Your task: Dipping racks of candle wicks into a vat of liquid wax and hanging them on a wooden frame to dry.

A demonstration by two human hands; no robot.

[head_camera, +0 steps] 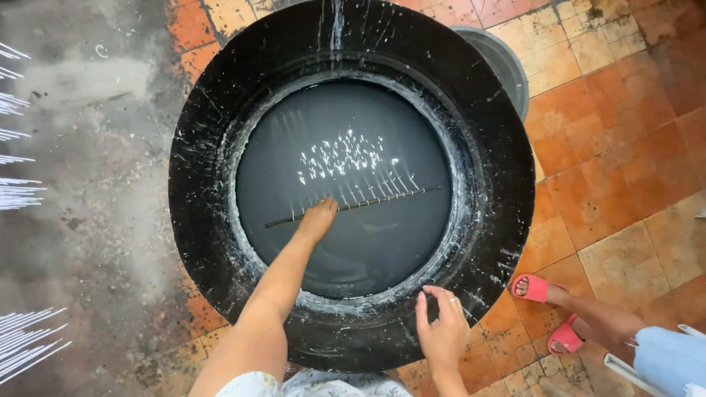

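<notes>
A big round black vat point(220, 132) with white-streaked walls holds dark liquid point(382, 242). My left hand point(318, 218) reaches down into it and grips a thin dark rod point(382, 198) that lies level just over the liquid. Several thin white strands point(342, 158) hang from the rod; their tips show as a bright white cluster on the dark surface. My right hand point(441, 327) rests with fingers spread on the vat's near rim and holds nothing; a ring is on one finger.
Another person's feet in pink sandals point(540, 305) stand on the orange tiled floor point(618, 147) at the lower right, close to the vat. A grey bucket point(504, 62) sits behind the vat. Bundles of thin white sticks point(22, 342) poke in at the left edge over stained grey floor.
</notes>
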